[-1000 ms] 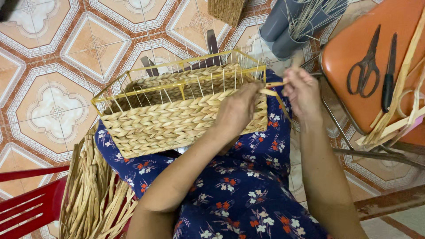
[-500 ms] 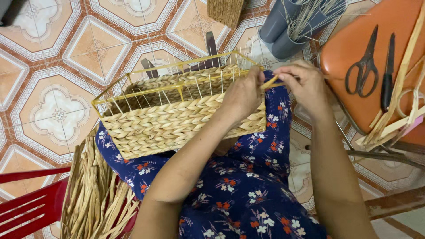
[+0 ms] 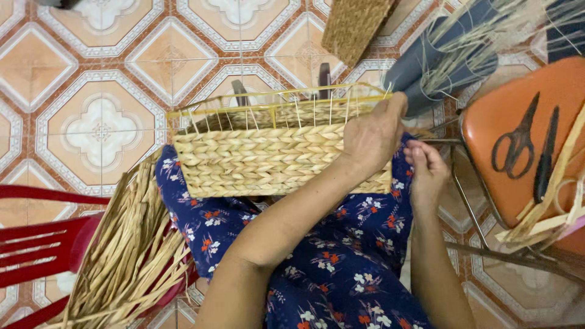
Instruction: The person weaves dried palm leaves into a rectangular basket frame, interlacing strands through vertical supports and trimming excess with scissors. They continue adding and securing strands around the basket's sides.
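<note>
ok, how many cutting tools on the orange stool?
2: black scissors lying on the orange stool, and a dark knife-like tool right beside them. Straw strips might hide others.

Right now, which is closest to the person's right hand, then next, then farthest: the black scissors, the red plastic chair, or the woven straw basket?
From the right hand:
1. Woven straw basket, right beside it on the lap.
2. Black scissors, on the orange stool to the right.
3. Red plastic chair, far left.
</note>
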